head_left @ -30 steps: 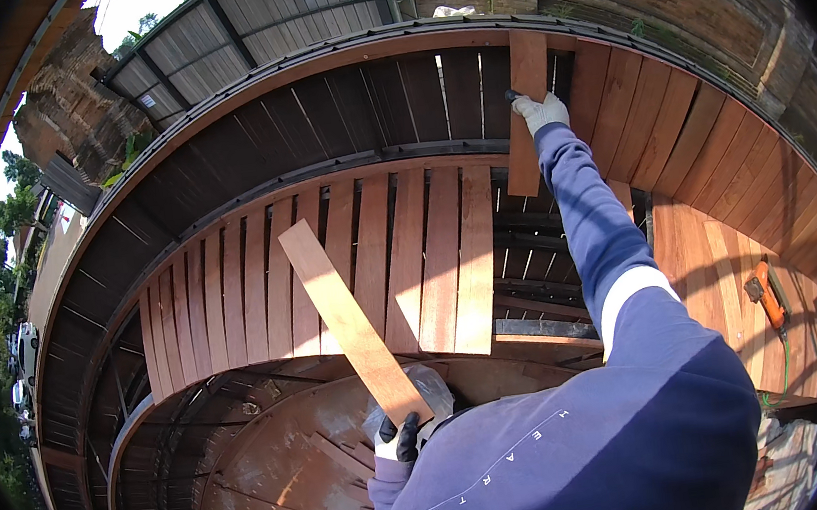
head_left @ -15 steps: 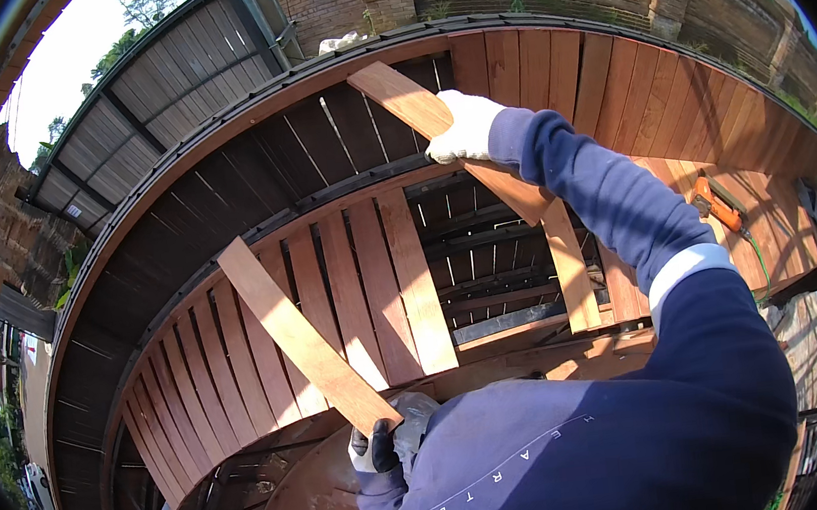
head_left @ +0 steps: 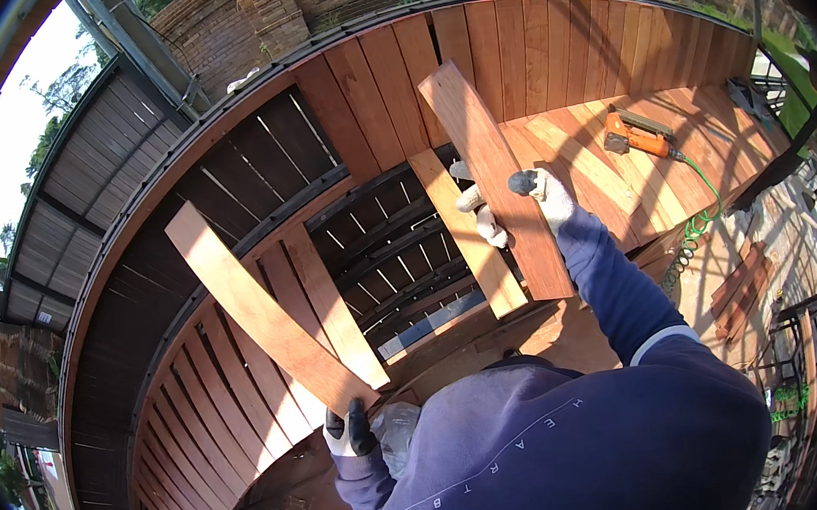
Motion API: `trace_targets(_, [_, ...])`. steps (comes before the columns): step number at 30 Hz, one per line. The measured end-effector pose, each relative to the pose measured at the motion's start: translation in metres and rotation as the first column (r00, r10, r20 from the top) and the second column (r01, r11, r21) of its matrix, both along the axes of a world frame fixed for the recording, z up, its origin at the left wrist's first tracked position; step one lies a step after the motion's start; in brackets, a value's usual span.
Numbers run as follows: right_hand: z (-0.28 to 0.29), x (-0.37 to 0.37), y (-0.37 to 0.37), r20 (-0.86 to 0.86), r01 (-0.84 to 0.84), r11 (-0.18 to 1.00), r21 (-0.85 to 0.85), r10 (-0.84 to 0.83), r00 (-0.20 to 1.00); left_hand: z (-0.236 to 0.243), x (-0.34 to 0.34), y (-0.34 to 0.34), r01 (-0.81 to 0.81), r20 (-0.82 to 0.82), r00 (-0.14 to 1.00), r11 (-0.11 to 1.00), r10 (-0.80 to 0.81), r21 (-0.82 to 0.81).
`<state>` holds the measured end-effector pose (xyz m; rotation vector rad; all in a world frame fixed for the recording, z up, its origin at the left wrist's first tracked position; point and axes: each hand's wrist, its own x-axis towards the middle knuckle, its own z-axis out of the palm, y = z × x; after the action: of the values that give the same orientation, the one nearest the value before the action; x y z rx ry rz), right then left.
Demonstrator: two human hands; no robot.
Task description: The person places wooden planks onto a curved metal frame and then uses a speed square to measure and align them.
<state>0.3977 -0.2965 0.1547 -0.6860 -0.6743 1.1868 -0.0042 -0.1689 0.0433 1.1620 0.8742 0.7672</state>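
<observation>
My left hand (head_left: 351, 432), in a white glove with dark fingertips, is closed on the lower end of a wooden plank (head_left: 265, 310). That plank slants up and left over the slats of a curved bench. My right hand (head_left: 550, 198), also gloved, grips a second, redder wooden plank (head_left: 493, 161) by its middle. Its thumb lies on top while the fingers wrap round the left edge. This plank tilts over the seat, its top end near the backrest. Beside it, a pale narrow board (head_left: 468, 239) lies across the dark metal bench frame (head_left: 387, 242).
An orange nail gun (head_left: 637, 134) with a green coiled hose (head_left: 690, 230) rests on the seat at the right. Spaced seat slats (head_left: 191, 407) curve away left. Fitted backrest boards (head_left: 527, 53) stand behind. Wood offcuts (head_left: 743, 290) lie on the ground at lower right.
The view has turned to the right. My right hand has brought its plank right and nearer, turning it steeper. My left hand still holds the other plank.
</observation>
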Motion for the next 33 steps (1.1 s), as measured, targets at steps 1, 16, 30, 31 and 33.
trace_targets(1, [-0.010,0.007,-0.014,0.038,0.068,0.996,-0.064,-0.066,0.997,-0.001,0.007,-0.005,0.002,0.019,1.000,1.000,-0.002,0.010])
trace_targets(16, [-0.048,0.078,-0.068,0.156,0.346,0.874,-0.340,-0.311,0.938,-0.013,0.059,-0.068,0.024,-0.076,0.997,1.000,-0.022,0.016])
trace_targets(30, [-0.015,0.033,0.109,0.692,0.406,0.911,0.078,-0.343,0.635,-0.005,0.013,-0.089,-0.201,-0.087,0.976,0.980,0.200,0.004])
trace_targets(31, [-0.020,0.049,0.105,0.750,0.447,0.891,0.086,-0.353,0.560,-0.007,0.010,-0.088,-0.200,-0.093,0.975,0.979,0.202,0.025])
trace_targets(33, [-0.029,0.072,0.082,0.537,0.373,0.899,-0.230,-0.203,0.819,-0.008,0.012,-0.085,-0.205,-0.077,0.976,0.978,0.203,-0.026])
